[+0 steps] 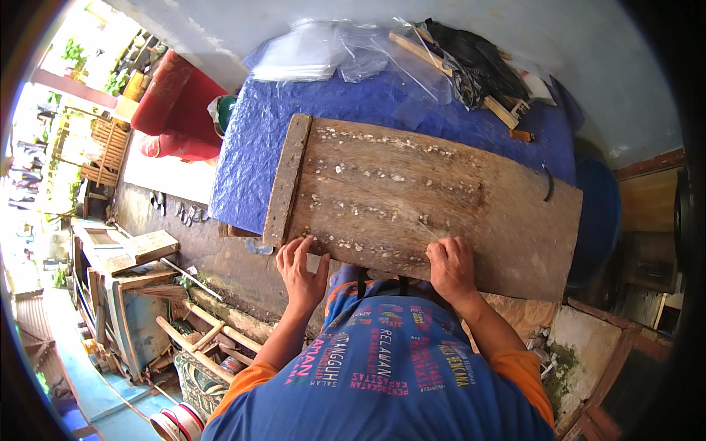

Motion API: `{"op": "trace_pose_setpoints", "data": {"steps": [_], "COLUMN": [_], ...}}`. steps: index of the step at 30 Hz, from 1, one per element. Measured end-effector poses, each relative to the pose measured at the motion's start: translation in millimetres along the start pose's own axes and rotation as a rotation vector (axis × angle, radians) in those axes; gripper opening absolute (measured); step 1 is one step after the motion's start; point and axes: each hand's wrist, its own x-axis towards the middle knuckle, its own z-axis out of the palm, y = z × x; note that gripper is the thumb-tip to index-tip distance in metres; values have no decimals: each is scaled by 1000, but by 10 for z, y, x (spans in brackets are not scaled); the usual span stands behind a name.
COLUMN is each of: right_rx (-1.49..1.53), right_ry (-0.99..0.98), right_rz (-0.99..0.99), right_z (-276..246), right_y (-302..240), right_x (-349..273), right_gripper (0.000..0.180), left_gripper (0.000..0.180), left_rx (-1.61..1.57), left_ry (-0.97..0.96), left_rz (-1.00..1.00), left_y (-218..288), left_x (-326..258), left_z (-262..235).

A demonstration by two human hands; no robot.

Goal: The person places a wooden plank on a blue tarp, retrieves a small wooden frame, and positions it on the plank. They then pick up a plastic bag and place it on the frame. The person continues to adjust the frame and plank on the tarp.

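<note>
A wide, weathered brown wooden board (434,206) lies flat across a table draped in a blue plastic tarp (250,154), its near long edge facing the person. Rows of small pale flecks dot the board's surface, thickest toward its left half, and a narrow wooden batten (287,180) runs along its left end.

The left hand (300,272) rests at the board's near edge, close to the left corner, fingers spread and lying flat with the tips on the wood; its grip is loose and closes on nothing. The right hand (451,266) sits further right along the same edge, fingers curled down onto the board among the pale flecks. Whether its grip pinches anything there cannot be told, since the fingertips are turned away.

At the far side of the table lie crumpled clear plastic sheets (331,55) and, to their right, a black plastic bag (478,62) on a light wooden frame (441,62). A red cushioned seat (176,110) stands beyond the table's left corner. Scrap timber and planks (147,294) are heaped on the ground at the person's left.
</note>
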Motion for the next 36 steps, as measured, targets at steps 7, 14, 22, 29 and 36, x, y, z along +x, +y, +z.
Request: {"op": "trace_pose_setpoints", "data": {"steps": [7, 14, 22, 29, 36], "right_rx": [-25, -6, 153, 294, 781], "right_ry": [-30, -21, 51, 92, -192], "right_rz": [6, 20, 32, 117, 964], "right_z": [-9, -16, -48, -346, -311], "right_y": [-4, -13, 10, 207, 423], "right_x": [13, 0, -68, -889, -1920], "right_gripper": [8, 8, 7, 9, 50], "left_gripper": [67, 68, 89, 96, 99], "left_rx": [146, 168, 185, 128, 208], "left_ry": [-137, -190, -197, -195, -156], "left_rz": [-14, -11, 17, -6, 42], "left_y": [34, 40, 12, -27, -100], "left_x": [63, -18, -79, -141, -134], "left_z": [44, 15, 44, 143, 257]}}
